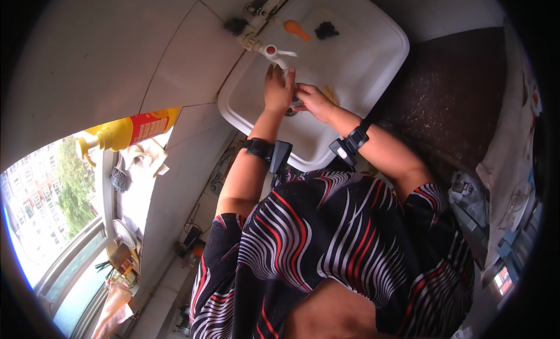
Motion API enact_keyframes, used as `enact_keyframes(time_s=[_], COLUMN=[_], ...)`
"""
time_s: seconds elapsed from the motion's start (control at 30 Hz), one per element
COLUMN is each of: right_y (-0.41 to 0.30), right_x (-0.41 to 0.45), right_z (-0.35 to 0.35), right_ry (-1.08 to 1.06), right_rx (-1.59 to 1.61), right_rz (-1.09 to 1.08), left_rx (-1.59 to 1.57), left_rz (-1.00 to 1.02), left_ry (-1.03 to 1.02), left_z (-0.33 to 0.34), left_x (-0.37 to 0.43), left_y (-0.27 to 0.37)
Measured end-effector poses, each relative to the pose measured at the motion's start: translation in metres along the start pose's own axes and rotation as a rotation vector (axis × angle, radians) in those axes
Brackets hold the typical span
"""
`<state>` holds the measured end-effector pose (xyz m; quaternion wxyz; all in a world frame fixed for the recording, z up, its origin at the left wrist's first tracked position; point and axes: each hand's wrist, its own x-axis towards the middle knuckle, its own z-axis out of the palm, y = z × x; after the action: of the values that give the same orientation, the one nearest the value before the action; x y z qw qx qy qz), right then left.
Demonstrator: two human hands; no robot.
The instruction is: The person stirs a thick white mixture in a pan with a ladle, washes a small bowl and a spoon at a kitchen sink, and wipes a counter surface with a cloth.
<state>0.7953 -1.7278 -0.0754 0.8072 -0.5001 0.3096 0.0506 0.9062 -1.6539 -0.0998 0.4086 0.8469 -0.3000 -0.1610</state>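
Note:
Both hands are over a white sink [367, 72], just below a white plastic tap [275, 55] with a red cap. My left hand [278, 90] is raised under the spout, its fingers apart. Close beside it, my right hand [316, 102] has its fingers bent around a small bluish thing, too hidden to name, above the drain [290, 112]. Whether water runs cannot be told. Something yellowish [330, 95] lies in the basin behind my right hand. Higher up in the sink are an orange spoon-shaped thing [296, 30] and a dark clump [326, 30].
A yellow pump bottle [131, 129] with a red label stands at the window ledge on the left, near a metal scourer [118, 179] and cloths [142, 155]. A dark brown surface [450, 89] adjoins the sink's right side. The tiled wall [183, 68] borders the tap side.

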Motion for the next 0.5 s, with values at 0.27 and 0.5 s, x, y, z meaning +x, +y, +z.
enact_keyframes(time_s=[0.27,0.5], right_y=[-0.025,-0.034], right_x=[-0.004,0.005], right_z=[-0.006,-0.005], right_ry=[-0.055,0.087], right_rx=[0.384,-0.094], right_rz=[0.117,-0.143], left_rx=[-0.369,-1.029], left_rz=[-0.427,-0.674], left_ry=[-0.381,-0.216], left_z=[-0.027,-0.011], left_x=[0.045,0.001], left_y=[-0.016,0.009])
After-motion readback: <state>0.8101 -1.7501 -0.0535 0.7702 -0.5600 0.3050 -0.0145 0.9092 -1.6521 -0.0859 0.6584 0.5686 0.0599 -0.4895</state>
